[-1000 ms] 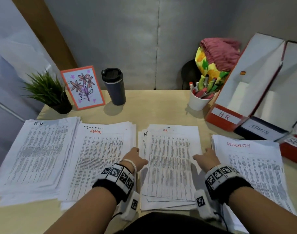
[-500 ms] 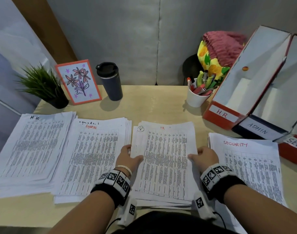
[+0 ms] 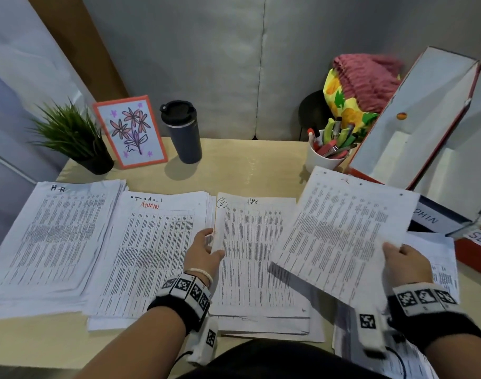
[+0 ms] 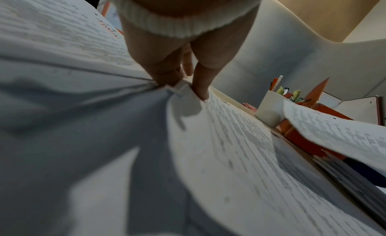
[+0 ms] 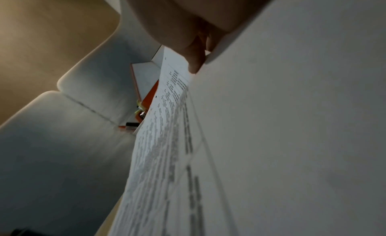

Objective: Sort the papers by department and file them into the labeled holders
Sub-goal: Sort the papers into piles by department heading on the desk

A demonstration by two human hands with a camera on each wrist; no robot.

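We have white printed sheets sorted into labelled stacks (image 3: 151, 250) on the pale wooden counter (image 3: 242, 170), but the tall cardboard holders (image 3: 414, 127) at far right look unfilled. Our right hand (image 3: 406, 262) pinches a lifted sheet (image 3: 340, 231); our left hand (image 3: 203, 250) pinches the edge of the middle stack (image 3: 258, 255).

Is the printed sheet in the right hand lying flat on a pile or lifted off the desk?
Lifted. The right hand pinches the white printed sheet at its near corner; it tilts above the middle paper pile, casting a shadow.

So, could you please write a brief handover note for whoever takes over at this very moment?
Right hand holds a lifted sheet by its near right corner, above the desk.
Left hand pinches the left edge of the middle pile.
Sorted piles: HR pile far left, ADMIN pile beside it.
HR holder and ADMIN holder stand at right.
Left: finish sorting, then file.
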